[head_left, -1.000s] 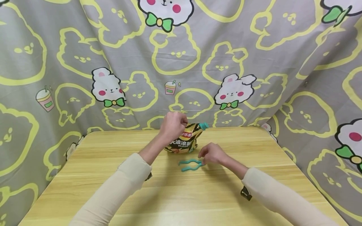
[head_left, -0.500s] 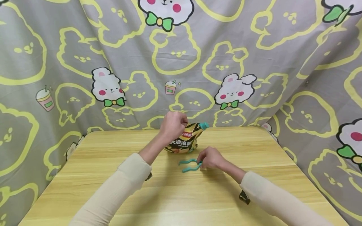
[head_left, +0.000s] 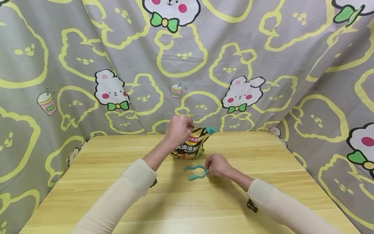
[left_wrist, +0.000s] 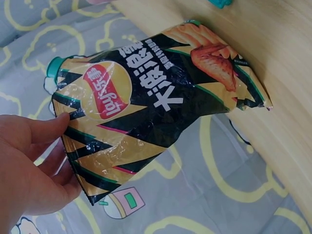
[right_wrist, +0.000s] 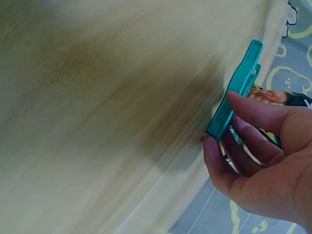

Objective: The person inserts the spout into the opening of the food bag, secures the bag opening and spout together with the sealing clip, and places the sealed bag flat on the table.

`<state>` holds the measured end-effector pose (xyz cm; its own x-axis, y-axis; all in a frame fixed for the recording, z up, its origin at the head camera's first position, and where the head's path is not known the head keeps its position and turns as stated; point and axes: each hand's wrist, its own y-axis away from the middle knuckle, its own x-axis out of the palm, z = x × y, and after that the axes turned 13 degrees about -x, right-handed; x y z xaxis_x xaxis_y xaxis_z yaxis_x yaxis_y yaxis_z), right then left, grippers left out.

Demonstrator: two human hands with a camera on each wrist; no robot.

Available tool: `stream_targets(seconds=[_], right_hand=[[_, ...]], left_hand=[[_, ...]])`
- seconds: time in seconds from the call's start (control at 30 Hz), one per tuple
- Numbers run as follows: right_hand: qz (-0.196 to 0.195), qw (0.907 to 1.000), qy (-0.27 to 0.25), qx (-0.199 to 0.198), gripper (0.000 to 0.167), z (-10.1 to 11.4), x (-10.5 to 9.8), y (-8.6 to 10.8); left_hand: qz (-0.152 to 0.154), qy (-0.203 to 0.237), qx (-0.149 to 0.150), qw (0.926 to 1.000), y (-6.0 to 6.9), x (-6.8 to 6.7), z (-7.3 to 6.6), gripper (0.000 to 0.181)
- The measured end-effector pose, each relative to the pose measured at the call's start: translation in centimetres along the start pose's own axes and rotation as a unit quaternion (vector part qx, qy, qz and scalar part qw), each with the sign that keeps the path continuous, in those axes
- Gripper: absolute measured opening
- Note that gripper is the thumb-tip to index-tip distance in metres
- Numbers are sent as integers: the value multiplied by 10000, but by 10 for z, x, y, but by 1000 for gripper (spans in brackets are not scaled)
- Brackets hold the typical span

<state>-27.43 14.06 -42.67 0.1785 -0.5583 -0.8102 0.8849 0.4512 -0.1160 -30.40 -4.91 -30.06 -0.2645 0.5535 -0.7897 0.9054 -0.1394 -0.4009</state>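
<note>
Chip bag (left_wrist: 146, 100) | left hand (head_left: 179, 130) pinched top edge (left_wrist: 91, 194) | right hand (head_left: 217, 165) pinched splayed teal clip (right_wrist: 241, 80), table (head_left: 204, 208) contact unclear | flat edge seemed best

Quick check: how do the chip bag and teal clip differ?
Look: the chip bag is printed black and gold; the teal clip is plain. Shape: the bag is broad; the clip has two slim, spread arms. Hold: the left hand pinches the bag's edge; the right hand, the clip's end. Shared: each is in one hand.

teal clip (left_wrist: 220, 3), probably, cut off atop left wrist view
</note>
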Motion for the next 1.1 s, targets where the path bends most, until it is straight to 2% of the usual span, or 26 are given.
stream_targets(seconds=[0.2,0.57,1.1], right_hand=[[-51,9998,-105,-183,25,-3,2,1],[-185,9989,-354,-238,23,-8,3,2],[-296,9984,-463,107,23,-11,-14,2]], left_hand=[[14,49,1,10000,0,0,0,32],[24,23,-30,10000,1,0,-1,30],[22,22,-27,10000,0,0,0,32]])
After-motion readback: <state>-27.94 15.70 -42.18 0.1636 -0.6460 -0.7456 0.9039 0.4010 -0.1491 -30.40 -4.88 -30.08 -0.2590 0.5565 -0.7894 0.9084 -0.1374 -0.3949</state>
